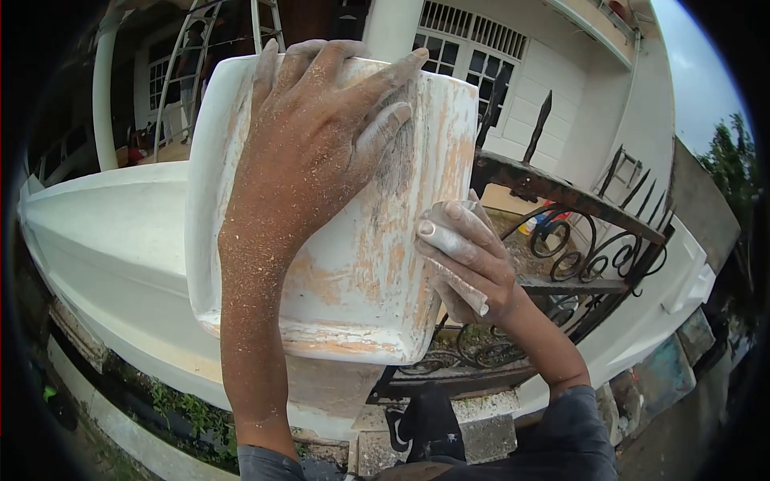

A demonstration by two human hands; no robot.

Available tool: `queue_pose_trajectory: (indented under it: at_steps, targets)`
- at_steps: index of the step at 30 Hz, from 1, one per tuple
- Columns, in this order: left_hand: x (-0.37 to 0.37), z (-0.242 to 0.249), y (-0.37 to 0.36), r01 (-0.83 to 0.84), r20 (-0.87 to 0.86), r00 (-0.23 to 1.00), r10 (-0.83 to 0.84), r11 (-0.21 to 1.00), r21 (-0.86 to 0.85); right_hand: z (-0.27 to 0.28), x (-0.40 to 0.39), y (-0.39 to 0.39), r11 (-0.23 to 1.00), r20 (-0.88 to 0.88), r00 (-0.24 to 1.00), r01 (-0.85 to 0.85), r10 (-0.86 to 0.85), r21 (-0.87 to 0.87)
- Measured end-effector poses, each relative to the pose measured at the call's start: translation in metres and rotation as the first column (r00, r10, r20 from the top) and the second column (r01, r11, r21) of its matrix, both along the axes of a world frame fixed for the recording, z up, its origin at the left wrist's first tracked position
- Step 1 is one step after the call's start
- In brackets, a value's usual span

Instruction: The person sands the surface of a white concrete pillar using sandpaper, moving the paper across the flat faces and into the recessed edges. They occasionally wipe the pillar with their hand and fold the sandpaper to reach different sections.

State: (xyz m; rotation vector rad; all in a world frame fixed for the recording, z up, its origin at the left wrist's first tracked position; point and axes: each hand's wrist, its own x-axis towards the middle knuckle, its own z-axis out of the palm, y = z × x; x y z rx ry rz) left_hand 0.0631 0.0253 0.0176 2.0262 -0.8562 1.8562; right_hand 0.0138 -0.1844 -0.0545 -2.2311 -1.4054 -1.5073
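1. White paint with tan, bare-looking patches covers a boxy, round-cornered piece with a raised rim (321, 309), which stands upright right in front of the person, its long side running roughly up and down
2. Spread wide and unclenched, the left hand (309, 136) lies over the upper part of the piece, back of the hand showing; its fingers reach the top edge and its thumb angles toward the right side, while pale dust and specks coat the skin up the forearm
3. Grasped in the bent fingers of the right hand (477, 260) is a folded, greyish-beige thin sheet (455, 280), held at the lower half of the piece's right side
4. That right side is the key relation: its long axis runs nearly upright, leaning slightly, and the piece lies just to the left of the right hand, which is the nearer one to this edge; the left hand sits higher and further across
5. Behind the piece stand a long, curved white wall (120, 228) on the left and a black wrought-iron gate with spikes and scrolls (561, 190) on the right
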Motion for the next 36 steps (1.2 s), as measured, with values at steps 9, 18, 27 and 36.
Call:
queue_pose_trajectory:
  at_steps: [9,18,27,36]
  targets:
    - [0.003,-0.001,-0.003,0.057,0.073,0.996,-0.052,0.996,-0.066,0.055,-0.012,0.006,0.964,0.092,0.982,0.180,-0.164,-0.197]
    - [0.028,0.002,-0.012,0.062,0.246,0.969,-0.027,0.989,-0.135,0.075,-0.020,0.003,0.900,0.277,0.921,0.346,-0.273,-0.266]
    - [-0.012,0.006,-0.006,0.268,0.014,0.963,-0.269,0.952,-0.146,0.092,-0.010,0.013,0.889,0.328,0.912,0.346,-0.245,-0.299]
    - [0.000,0.002,-0.011,0.250,0.123,0.965,-0.232,0.955,-0.159,0.096,-0.010,0.016,0.892,0.369,0.904,0.337,-0.216,-0.302]
